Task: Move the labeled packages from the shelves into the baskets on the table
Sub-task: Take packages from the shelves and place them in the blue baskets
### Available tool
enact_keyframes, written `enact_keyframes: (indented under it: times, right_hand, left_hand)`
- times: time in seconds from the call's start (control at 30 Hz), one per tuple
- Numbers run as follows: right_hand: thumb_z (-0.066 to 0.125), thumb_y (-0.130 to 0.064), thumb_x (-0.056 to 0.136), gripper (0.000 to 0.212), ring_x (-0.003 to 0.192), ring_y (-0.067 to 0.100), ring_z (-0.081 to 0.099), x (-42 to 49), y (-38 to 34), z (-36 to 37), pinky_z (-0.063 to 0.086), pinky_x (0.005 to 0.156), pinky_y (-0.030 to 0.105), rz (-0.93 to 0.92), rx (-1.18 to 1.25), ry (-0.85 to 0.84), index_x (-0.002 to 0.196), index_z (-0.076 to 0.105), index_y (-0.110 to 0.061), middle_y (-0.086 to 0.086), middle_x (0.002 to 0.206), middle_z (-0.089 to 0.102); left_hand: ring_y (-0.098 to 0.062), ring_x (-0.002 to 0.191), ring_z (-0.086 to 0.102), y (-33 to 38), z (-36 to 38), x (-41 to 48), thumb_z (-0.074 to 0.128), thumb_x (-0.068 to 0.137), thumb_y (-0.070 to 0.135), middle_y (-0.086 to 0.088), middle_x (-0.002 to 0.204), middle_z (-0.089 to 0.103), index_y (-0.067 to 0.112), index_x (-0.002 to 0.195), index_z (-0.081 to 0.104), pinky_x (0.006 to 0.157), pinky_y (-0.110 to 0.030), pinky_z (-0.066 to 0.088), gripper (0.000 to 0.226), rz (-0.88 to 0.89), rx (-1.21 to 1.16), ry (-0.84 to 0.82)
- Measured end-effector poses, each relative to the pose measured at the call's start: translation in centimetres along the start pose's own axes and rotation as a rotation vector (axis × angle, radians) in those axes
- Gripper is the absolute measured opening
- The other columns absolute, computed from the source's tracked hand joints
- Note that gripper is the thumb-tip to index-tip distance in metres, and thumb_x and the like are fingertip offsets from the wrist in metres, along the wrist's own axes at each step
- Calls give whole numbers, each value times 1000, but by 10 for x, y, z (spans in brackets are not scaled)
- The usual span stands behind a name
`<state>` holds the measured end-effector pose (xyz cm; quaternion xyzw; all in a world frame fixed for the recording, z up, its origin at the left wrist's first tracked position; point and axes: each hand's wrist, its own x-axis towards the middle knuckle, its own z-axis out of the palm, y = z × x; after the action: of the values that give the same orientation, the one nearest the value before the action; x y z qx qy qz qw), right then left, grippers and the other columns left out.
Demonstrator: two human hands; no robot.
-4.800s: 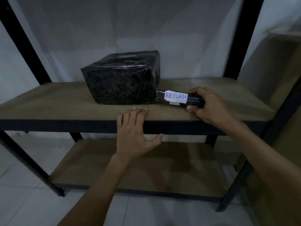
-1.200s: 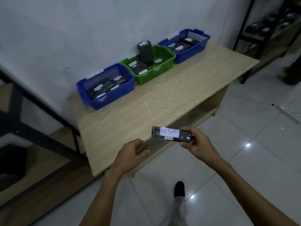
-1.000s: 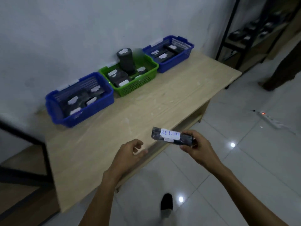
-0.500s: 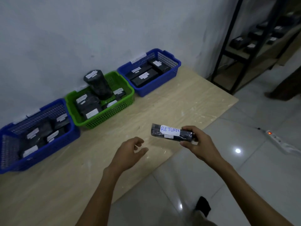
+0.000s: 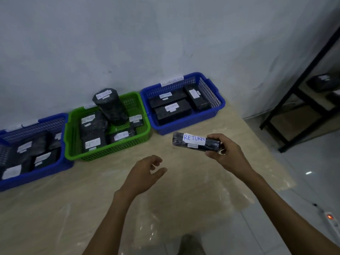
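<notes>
My right hand point(image 5: 227, 155) grips one end of a slim black package point(image 5: 191, 142) with a white label reading RETURN, held above the wooden table point(image 5: 92, 208) just in front of the right blue basket point(image 5: 215, 107). My left hand point(image 5: 145, 173) hovers over the table with fingers apart and nothing in it. Along the wall stand three baskets: the right blue one, a green basket point(image 5: 110, 153) in the middle and a left blue basket point(image 5: 36, 175). Each holds several black labeled packages; one stands upright in the green basket.
A black metal shelf rack point(image 5: 301, 89) with more black packages stands at the right, past the table's end. A white power strip point(image 5: 331, 219) with a red light lies on the tiled floor at the lower right. The wall runs directly behind the baskets.
I turned from the shelf and came up to the table, so the baskets now lie close ahead. The RETURN package stayed in my right hand; my left hand stayed free.
</notes>
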<state>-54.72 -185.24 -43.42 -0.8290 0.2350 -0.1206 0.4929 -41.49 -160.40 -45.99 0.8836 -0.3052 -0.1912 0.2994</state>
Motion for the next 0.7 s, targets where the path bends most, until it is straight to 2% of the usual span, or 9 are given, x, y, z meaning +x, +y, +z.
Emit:
enact_keyframes:
  times: [0.07, 0.17, 0.23, 0.33, 0.4, 0.47, 0.53, 0.6, 0.7]
  right_hand:
    - [77, -6, 74, 45, 79, 13, 59, 32, 5, 0, 44, 68, 10, 11, -10, -22, 110, 60, -26, -6, 100, 66]
    - [77, -6, 74, 44, 79, 19, 58, 72, 10, 2, 43, 66, 9, 25, -40, -71, 111, 60, -24, -4, 101, 66]
    - [77, -5, 74, 45, 79, 16, 57, 101, 9, 2, 42, 66, 6, -2, -68, -106, 113, 60, -20, -2, 103, 65]
    - [77, -3, 74, 49, 79, 6, 54, 140, 6, 6, 40, 67, 1, -11, -110, -134, 118, 60, -15, -1, 104, 63]
    - [76, -3, 74, 50, 79, -1, 52, 162, 5, 10, 39, 67, 0, -15, -126, -172, 120, 59, -14, -3, 103, 61]
    - [75, -4, 75, 50, 82, 0, 52, 186, 4, 17, 39, 69, 0, -25, -132, -230, 121, 58, -15, -2, 107, 61]
    - [74, -6, 77, 49, 90, 7, 53, 208, 5, 26, 39, 70, -1, -26, -159, -306, 122, 57, -16, 0, 112, 60]
    - [74, -7, 78, 50, 97, 10, 53, 226, 5, 35, 39, 70, 2, -15, -208, -391, 123, 56, -17, 1, 116, 58]
    - [73, -8, 79, 50, 99, 10, 51, 248, 8, 47, 38, 79, 15, 28, -300, -532, 125, 55, -18, 3, 120, 56]
  left_hand:
    - [-6, 84, 60, -2, 1, 31, 70, 83, 40, 11, 94, 63, 22, 105, 64, 74, -25, 48, 29, 14, -13, 40]
    - [-9, 87, 57, -4, 3, 69, 71, 84, 34, 8, 96, 62, 16, 107, 66, 75, -23, 42, 30, -1, -49, 124]
    - [-12, 94, 57, -5, 1, 94, 71, 85, 28, 3, 103, 62, 13, 108, 65, 77, -20, 37, 29, 12, -50, 149]
    - [-21, 104, 54, -13, 1, 121, 70, 84, 25, -3, 110, 59, 12, 113, 63, 82, -25, 37, 33, 10, -18, 162]
    - [-23, 107, 50, -15, -1, 134, 65, 80, 34, -6, 115, 56, 11, 118, 60, 87, -29, 39, 45, -2, 7, 207]
    - [-27, 117, 47, -19, -1, 149, 56, 76, 49, -12, 128, 53, 9, 127, 56, 98, -37, 39, 65, -10, 71, 251]
    - [-31, 133, 37, -25, 0, 160, 48, 73, 63, -15, 144, 43, 7, 138, 45, 109, -43, 30, 86, -54, 161, 247]
    - [-26, 145, 18, -28, 0, 167, 40, 70, 76, -9, 157, 25, 10, 148, 29, 117, -43, 14, 103, -143, 208, 209]
    - [-15, 148, -10, -30, 5, 177, 29, 70, 85, 0, 162, -3, 15, 153, 5, 117, -41, -7, 111, -202, 271, 168]
